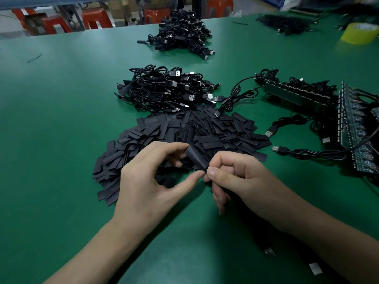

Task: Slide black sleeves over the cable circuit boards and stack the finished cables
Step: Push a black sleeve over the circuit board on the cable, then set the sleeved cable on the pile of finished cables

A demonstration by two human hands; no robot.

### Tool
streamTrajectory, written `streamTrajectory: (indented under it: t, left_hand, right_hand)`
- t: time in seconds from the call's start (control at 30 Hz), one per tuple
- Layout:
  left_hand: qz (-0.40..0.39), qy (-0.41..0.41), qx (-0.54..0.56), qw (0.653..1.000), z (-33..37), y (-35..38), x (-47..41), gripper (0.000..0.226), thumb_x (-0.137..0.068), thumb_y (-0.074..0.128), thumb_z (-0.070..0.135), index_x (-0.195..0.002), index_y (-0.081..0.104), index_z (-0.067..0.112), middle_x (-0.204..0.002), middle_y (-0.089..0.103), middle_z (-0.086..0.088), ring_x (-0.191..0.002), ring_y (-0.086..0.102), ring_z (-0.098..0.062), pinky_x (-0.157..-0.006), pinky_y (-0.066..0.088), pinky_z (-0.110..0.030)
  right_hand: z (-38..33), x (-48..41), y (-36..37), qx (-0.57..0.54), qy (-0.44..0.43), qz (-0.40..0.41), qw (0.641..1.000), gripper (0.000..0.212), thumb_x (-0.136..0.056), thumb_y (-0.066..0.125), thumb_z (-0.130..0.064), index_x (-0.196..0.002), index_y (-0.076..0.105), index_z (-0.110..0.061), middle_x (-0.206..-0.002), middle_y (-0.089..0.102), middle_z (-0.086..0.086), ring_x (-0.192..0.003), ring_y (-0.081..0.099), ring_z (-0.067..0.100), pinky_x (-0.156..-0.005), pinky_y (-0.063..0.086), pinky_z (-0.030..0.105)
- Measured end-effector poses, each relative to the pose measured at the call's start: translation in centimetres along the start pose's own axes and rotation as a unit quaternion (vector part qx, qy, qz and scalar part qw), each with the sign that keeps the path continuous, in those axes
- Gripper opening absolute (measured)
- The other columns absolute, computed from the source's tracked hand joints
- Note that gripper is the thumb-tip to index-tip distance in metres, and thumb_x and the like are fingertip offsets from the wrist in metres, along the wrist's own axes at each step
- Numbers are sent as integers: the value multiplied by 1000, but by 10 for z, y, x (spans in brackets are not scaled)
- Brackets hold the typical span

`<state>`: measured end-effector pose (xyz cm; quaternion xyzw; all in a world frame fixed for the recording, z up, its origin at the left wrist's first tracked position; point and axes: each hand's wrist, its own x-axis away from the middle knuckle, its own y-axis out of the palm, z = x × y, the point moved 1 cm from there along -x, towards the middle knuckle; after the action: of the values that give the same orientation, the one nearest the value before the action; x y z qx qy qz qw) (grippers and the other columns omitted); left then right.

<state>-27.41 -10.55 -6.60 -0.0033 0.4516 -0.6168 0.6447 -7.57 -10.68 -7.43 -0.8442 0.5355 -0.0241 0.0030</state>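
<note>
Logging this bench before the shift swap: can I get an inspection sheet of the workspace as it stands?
Surface: green table, flat mat top.
Job's things: heap of black sleeves mid-table; held sleeve raised above it; circuit boards racked at right.
Clutter: yellow tape roll at far right; stray black scrap at far left.
Grippers: left hand grips the held sleeve, fingers curled round it; right hand pinches its lower end.
Cables: near cable pile behind the sleeves; far cable pile farther back; loose cables beside the boards.
Surroundings: red stools beyond the far edge.
</note>
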Motion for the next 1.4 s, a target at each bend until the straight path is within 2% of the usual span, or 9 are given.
streamTrajectory:
  t: [0.17,0.3,0.43,0.63,0.73,1.0,1.13,1.27,1.4]
  left_hand:
    - [12,-14,-7,1000,0,0,-2,39,-76,85,29,-109,72,13,-91,69,7,-83,67,-10,-82,50,-16]
    - [42,-48,-10,998,-7,-5,-5,38,-75,88,27,-108,73,16,-90,70,8,-82,68,-10,-82,51,-16]
    - [63,-77,-2,995,-13,-9,-5,38,-74,89,23,-108,73,17,-90,71,7,-81,69,-10,-82,51,-14]
    - [61,-102,33,992,-18,-8,-6,42,-78,86,26,-116,72,18,-96,72,9,-86,69,-14,-83,50,-15]
    - [52,-119,51,990,-23,-7,-7,50,-80,84,30,-126,68,19,-104,72,12,-90,69,-12,-83,52,-16]
    - [10,-110,42,993,-25,0,-3,51,-86,80,27,-134,62,21,-114,68,14,-97,66,-8,-88,54,-26]
    - [-6,-92,29,995,-23,-1,-4,48,-88,73,33,-133,62,22,-114,67,15,-99,64,-7,-89,52,-25]
    - [-24,-86,25,996,-25,2,-3,47,-89,77,29,-133,62,22,-114,65,15,-100,62,-5,-90,50,-25]
    - [-31,-80,23,996,-27,3,-3,46,-89,75,31,-132,61,23,-115,64,16,-102,62,-6,-90,50,-25]
  right_hand:
    - [-3,1,-1,-8,22,-15,1000,13,-95,61,-24,-94,63,-12,-69,68,12,-65,68,24,-64,55,31]
    - [-12,5,-13,11,82,-45,996,35,-86,71,-29,-116,57,-17,-95,75,14,-88,76,24,-72,58,27]
    - [-13,5,-22,41,121,-68,989,44,-82,78,-36,-116,60,-14,-98,72,20,-87,69,23,-81,55,35]
    - [-21,0,-23,-6,63,-26,998,27,-88,72,-28,-106,61,-11,-80,70,11,-73,72,33,-63,56,29]
    - [-33,-12,-29,4,31,7,999,24,-86,73,-26,-103,64,-13,-78,68,4,-68,72,35,-58,58,36]
    - [-98,-119,-41,214,-98,111,966,19,-99,64,-14,-117,59,-9,-97,61,10,-68,74,20,-59,61,32]
    - [-118,-191,-33,328,-158,179,914,15,-98,68,-20,-111,61,-18,-92,62,3,-68,73,13,-51,49,15]
    - [-115,-250,-23,426,-158,199,868,12,-97,67,-24,-108,64,-24,-86,59,-10,-84,64,14,-79,54,33]
    - [-90,-275,-6,526,-97,120,836,27,-106,49,-27,-126,65,-18,-126,66,3,-113,60,23,-98,49,38]
